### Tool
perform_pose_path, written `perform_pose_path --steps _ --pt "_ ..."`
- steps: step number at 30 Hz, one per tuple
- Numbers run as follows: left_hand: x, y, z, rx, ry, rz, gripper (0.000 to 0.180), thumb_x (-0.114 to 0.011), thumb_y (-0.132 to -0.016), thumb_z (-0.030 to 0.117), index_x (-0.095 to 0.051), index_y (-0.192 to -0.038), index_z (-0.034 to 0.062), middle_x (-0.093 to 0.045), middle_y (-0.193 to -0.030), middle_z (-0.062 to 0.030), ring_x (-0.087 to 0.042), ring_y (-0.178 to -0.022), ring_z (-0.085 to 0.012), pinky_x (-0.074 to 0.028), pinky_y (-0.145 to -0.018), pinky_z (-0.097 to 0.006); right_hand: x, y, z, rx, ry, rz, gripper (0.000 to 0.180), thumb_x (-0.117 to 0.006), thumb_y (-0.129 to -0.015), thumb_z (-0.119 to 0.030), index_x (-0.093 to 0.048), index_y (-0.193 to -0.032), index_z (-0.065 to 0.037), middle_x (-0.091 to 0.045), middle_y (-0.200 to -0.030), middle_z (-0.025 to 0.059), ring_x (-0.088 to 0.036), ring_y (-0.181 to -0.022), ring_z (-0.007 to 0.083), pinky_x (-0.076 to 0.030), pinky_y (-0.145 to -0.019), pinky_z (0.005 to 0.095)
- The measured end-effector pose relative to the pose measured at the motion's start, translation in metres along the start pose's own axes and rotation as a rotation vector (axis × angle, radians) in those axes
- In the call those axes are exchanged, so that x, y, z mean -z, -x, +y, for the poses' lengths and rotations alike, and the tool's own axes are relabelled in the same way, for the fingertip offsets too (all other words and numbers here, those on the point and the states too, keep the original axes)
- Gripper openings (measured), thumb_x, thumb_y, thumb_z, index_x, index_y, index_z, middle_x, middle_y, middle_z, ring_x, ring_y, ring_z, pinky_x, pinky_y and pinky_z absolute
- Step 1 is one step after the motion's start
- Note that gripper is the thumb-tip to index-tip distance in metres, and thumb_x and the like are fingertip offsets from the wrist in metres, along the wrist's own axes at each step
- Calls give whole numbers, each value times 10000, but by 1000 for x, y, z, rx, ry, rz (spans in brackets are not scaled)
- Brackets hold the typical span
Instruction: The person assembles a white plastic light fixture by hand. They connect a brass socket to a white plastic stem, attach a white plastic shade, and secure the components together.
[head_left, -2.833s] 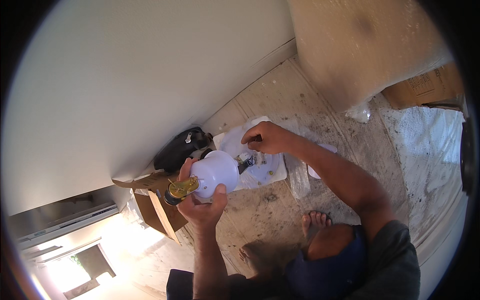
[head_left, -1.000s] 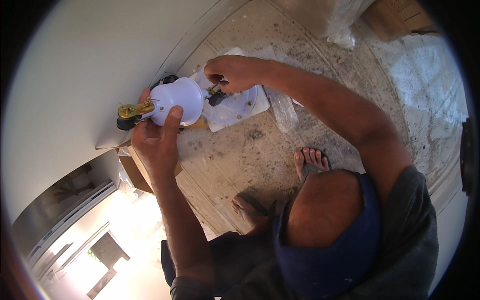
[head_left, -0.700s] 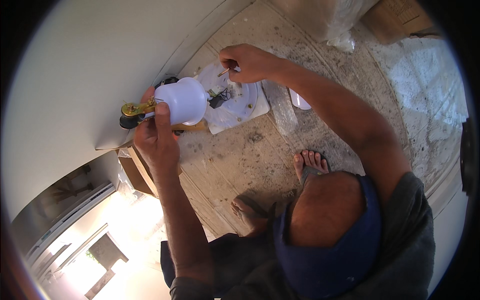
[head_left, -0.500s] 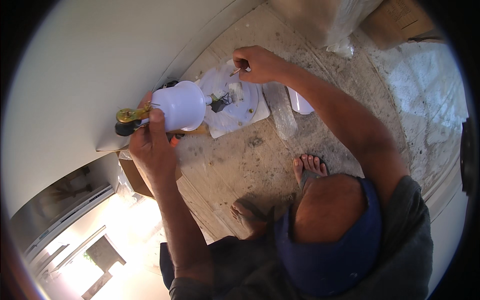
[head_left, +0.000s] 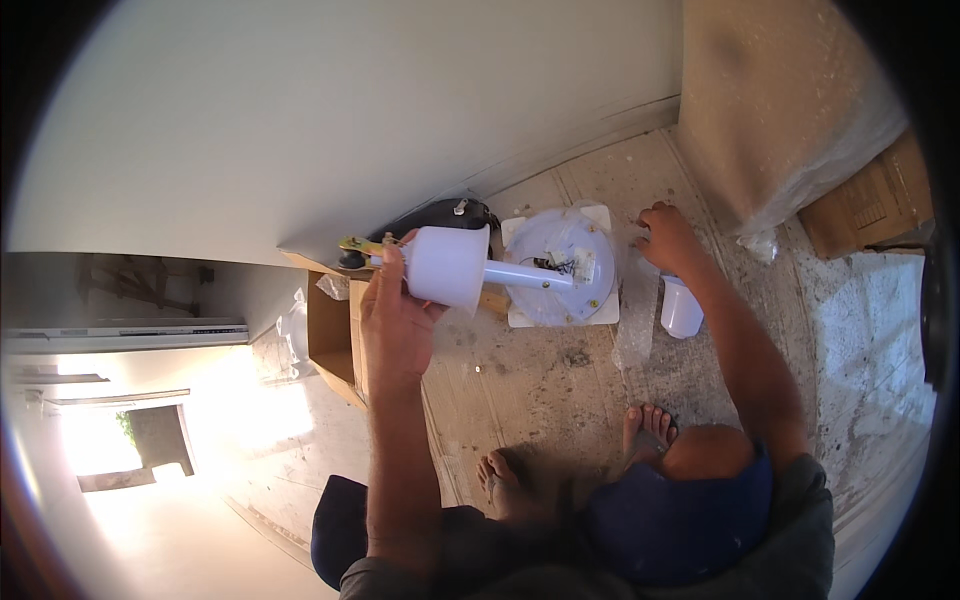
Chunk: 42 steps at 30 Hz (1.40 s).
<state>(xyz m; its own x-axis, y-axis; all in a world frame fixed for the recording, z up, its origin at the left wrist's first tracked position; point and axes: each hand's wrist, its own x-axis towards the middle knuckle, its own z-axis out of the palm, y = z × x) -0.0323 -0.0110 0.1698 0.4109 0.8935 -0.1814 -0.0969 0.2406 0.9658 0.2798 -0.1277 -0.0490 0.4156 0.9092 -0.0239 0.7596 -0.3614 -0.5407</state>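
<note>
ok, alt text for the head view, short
Seen from above, a crouching person's left hand holds up a white cup-shaped fitting with a tube, while the right hand reaches to clear plastic wrap on a dusty floor beside a round white plate.

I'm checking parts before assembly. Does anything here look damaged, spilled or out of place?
Nothing looks broken. The left hand holds the white plastic cup-shaped canopy with its tube tilted sideways; loose clear plastic wrapping and gritty debris lie on the concrete floor.
</note>
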Motion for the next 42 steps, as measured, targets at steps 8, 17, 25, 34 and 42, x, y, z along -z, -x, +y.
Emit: perform_pose_path --steps 8,17,25,34,42 --pt "4 17 -35 89 -2 118 488 -503 -1054 418 -610 -1266 -8 -677 -1125 -115 -692 -1001 -203 -600 -860 -396 65 30 -117 111 -859 -441 556 -791 -863 -433 -668 -1205 -12 -693 -1136 126 -673 -1020 209 -539 -851 375" --pt "-4 25 -57 214 6 154 505 -535 -1026 482 -590 -1220 19 -679 -1115 -146 -682 -1030 -246 -576 -876 -446 50 47 -167 463 -611 -232 894 -883 -702 -411 -448 -1389 -40 -511 -1353 217 -529 -1257 374 -454 -1042 453" --pt "40 7 -60 16 412 427 465 -517 -1033 481 -527 -1042 16 -637 -1055 -172 -650 -988 -296 -542 -939 -486 52 62 -160 458 -569 -128 749 -833 -682 -257 -454 -1289 -35 -513 -1163 150 -553 -1081 305 -469 -924 407" --pt "44 10 -76 -99 671 510 425 -510 -1044 476 -455 -947 65 -427 -782 -20 -414 -647 -126 -434 -599 -272 43 117 -148 115 -1017 -474 663 -820 -760 -287 -450 -1254 -44 -576 -1082 89 -590 -967 180 -501 -877 346" --pt "80 0 -26 -202 639 606 392 -518 -1046 452 -464 -950 76 -393 -756 -7 -361 -600 -99 -355 -516 -236 23 199 -58 -11 -669 -449 687 -816 -742 -306 -486 -1279 -34 -551 -1190 147 -619 -1070 290 -517 -923 397"
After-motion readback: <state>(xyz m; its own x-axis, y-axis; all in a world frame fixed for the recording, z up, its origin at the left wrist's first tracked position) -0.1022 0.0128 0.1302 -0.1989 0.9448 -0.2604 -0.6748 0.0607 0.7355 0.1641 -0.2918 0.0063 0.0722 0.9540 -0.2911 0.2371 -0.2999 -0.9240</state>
